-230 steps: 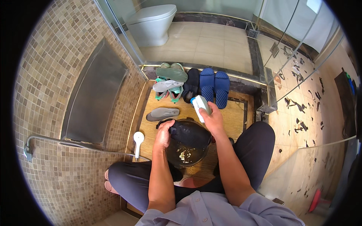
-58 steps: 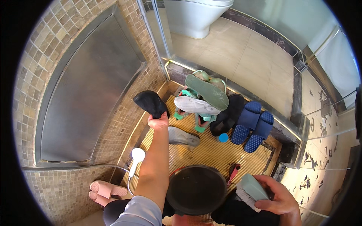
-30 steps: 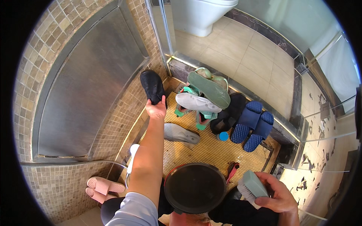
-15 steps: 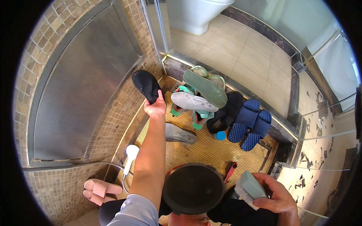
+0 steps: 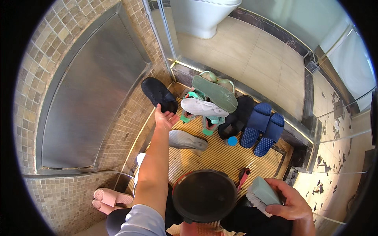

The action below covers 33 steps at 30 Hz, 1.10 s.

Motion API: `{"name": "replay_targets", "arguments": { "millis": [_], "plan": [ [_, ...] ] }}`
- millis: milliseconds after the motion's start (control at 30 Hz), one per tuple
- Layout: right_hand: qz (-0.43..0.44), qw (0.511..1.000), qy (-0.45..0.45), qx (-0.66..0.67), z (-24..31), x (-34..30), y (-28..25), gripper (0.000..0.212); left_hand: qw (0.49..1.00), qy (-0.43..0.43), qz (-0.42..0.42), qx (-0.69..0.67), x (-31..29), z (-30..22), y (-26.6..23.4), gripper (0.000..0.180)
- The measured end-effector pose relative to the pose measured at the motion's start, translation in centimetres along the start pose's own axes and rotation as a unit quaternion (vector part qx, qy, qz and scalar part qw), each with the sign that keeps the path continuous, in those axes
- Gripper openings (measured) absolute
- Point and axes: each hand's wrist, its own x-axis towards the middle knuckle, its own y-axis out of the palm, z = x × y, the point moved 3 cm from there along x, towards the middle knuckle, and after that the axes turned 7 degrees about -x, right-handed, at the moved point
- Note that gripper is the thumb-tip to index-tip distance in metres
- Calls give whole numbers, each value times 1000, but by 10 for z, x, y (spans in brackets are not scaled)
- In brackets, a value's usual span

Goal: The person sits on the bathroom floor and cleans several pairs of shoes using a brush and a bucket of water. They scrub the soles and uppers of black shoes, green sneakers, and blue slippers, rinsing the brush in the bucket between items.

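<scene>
At the far left end of the mat, my left hand (image 5: 165, 118) has its palm up and fingers apart. Its fingertips touch the heel end of a black shoe (image 5: 157, 92), which leans by the tiled wall. At the lower right, my right hand (image 5: 293, 200) grips a pale green scrub brush (image 5: 265, 194), white bristles facing left and down. Between my arms sits a round black container (image 5: 204, 196) with a reddish rim; whether it holds anything I cannot tell. A grey insole (image 5: 187, 140) lies on the mat right of my left wrist.
Green shoes (image 5: 208, 129) lie under a light grey insole (image 5: 201, 107) and a green sole (image 5: 216, 93). Beside them are black shoes (image 5: 236, 120), a blue-capped container (image 5: 232, 141) and navy slippers (image 5: 262, 128). A pink-handled item (image 5: 243, 179), pink slippers (image 5: 108, 198) and shower head (image 5: 139, 159) lie nearer.
The black shoe has turned, its heel end swinging right. My left hand has shifted slightly down and right, its fingers spreading. My right hand still holds the brush in nearly the same place.
</scene>
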Motion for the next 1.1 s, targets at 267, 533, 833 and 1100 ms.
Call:
{"name": "replay_targets", "arguments": {
  "millis": [267,533,833,1100],
  "plan": [
    [-9,1000,-16,-22,-2,-2,2,83,940,183,-185,221,-14,-53,-7,83],
    [0,1000,-12,-24,-1,2,1,83,909,288,4,299,5,-102,-1,67],
    [-12,1000,10,-25,0,4,2,84,922,283,27,261,6,-97,16,49],
    [13,1000,6,-18,-2,5,3,84,926,323,33,190,30,-99,-10,43]
  ]
}}
